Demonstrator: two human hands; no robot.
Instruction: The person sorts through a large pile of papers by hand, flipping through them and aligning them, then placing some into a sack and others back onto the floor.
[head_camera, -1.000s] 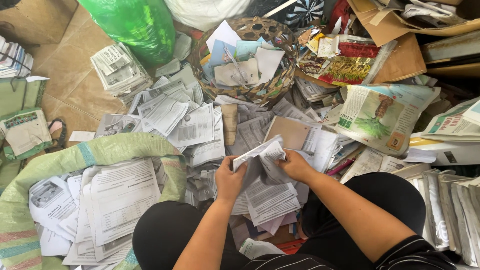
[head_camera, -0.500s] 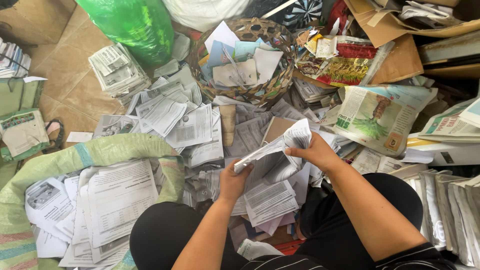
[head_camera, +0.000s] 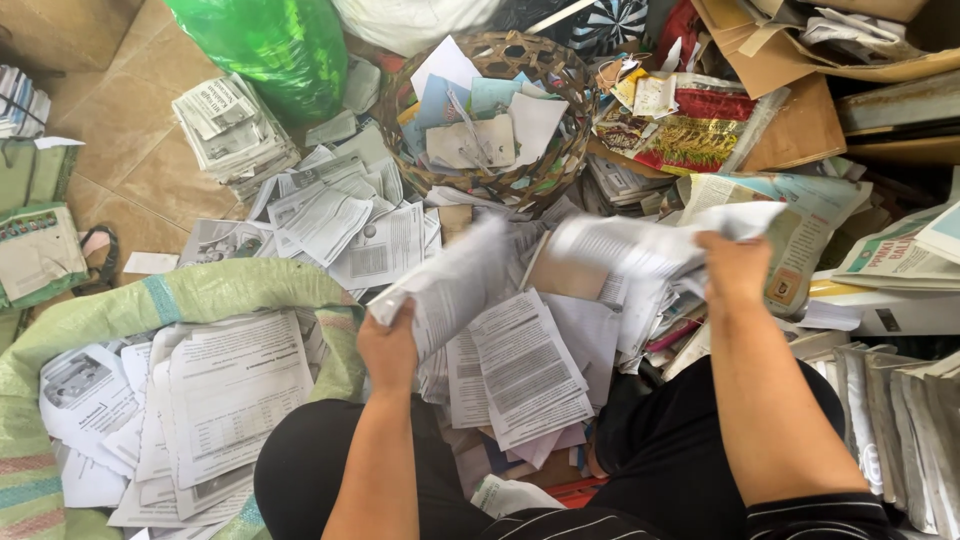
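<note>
The left hand grips a blurred bundle of printed sheets, lifted above the paper pile that lies between the person's knees. The right hand is closed on a second blurred sheaf, raised to the right, well apart from the first.

The pile spreads over a tan tiled floor, which shows bare only toward the upper left corner. Beyond the hands stands a round woven basket holding loose paper and card. A green plastic bag stands at the top left, with a stack of folded newspapers just beside it. At the lower left edge an open green woven sack is filled with flat printed pages. Cardboard and more newspapers crowd the right side.
</note>
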